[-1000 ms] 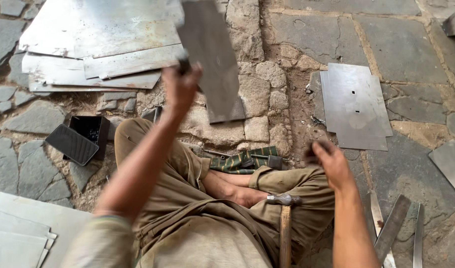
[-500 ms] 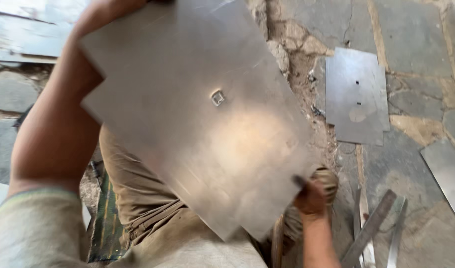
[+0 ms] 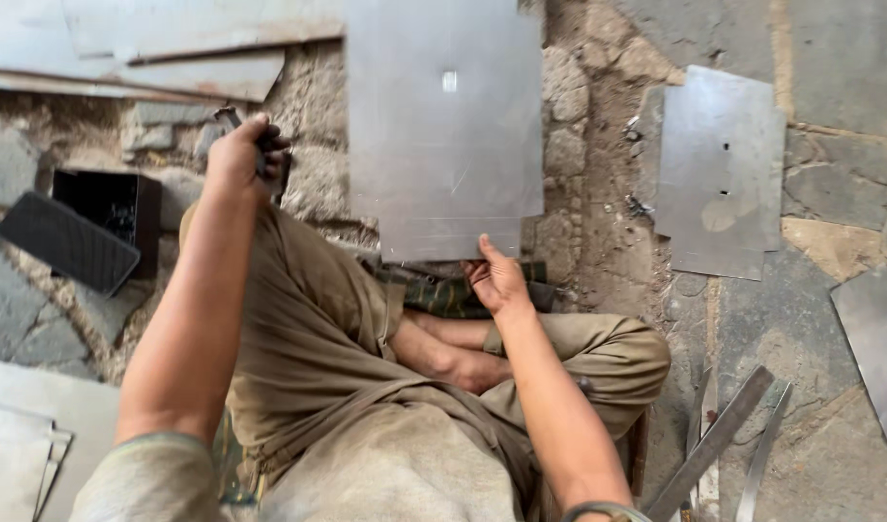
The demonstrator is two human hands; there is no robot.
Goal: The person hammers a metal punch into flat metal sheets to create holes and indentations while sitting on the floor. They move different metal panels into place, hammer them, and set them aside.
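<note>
- The floor (image 3: pixel 849 68) was rough stone slabs with dirt in the joints, and a person sat cross-legged on it in tan clothes.
- A large grey metal sheet (image 3: pixel 443 135) lay flat on the stones just ahead of the knees, a small square hole near its top.
- The right hand (image 3: pixel 496 278) gripped the sheet's near edge, thumb on top and fingers curled under.
- The left hand (image 3: pixel 242 155) was raised to the left of the sheet, fingers closed around a small dark tool (image 3: pixel 269 159); I could not tell what kind.
- A second sheet (image 3: pixel 719 169) lay to the right, well apart.
- A black box (image 3: pixel 110 208) sat at the left, metal strips (image 3: pixel 724 440) at lower right.
</note>
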